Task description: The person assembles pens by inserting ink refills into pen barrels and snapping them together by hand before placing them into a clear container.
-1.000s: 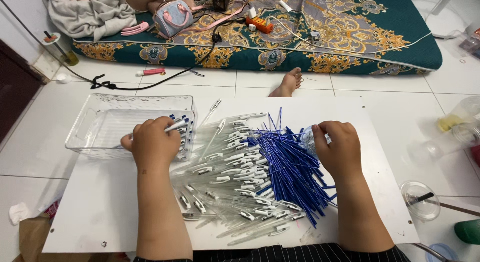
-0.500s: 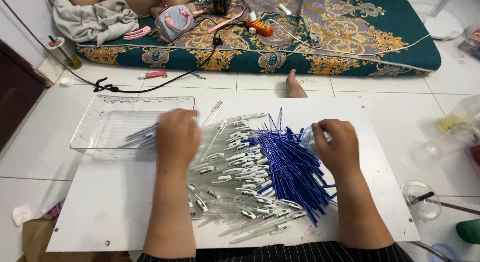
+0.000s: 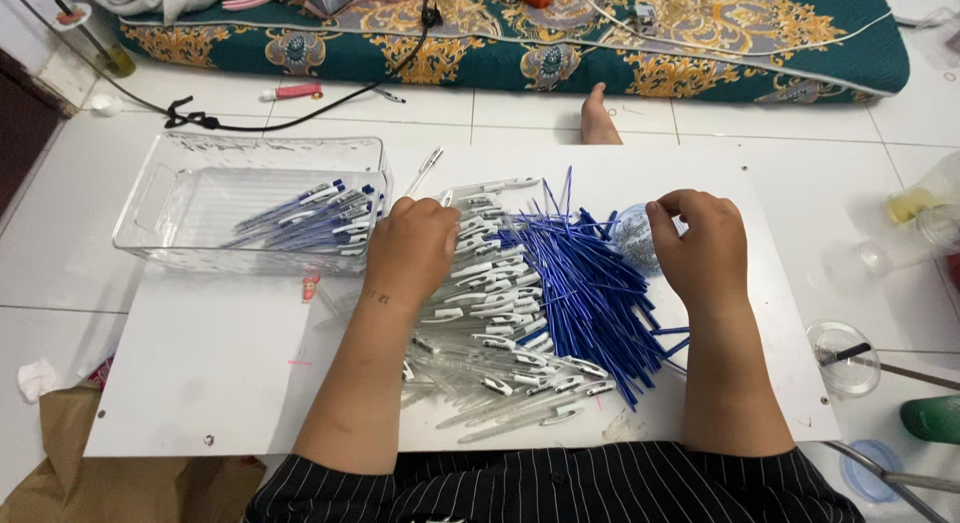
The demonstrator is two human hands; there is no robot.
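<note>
My left hand rests palm down on a heap of clear pen barrels on a white board; whether it grips one is hidden. Right of the barrels lies a pile of blue ink refills. My right hand sits at the pile's right edge, fingers curled beside a small clear bag of tiny parts. A clear plastic tray at the board's upper left holds several assembled blue-capped pens.
A patterned green mattress runs along the back, with a bare foot in front of it. A black cable lies on the tiles. A small clear cup and a green object sit at the right.
My left hand has come from the tray, where pens now lie, back to the barrel heap. My right hand has stayed by the refills. The camera has tilted down.
</note>
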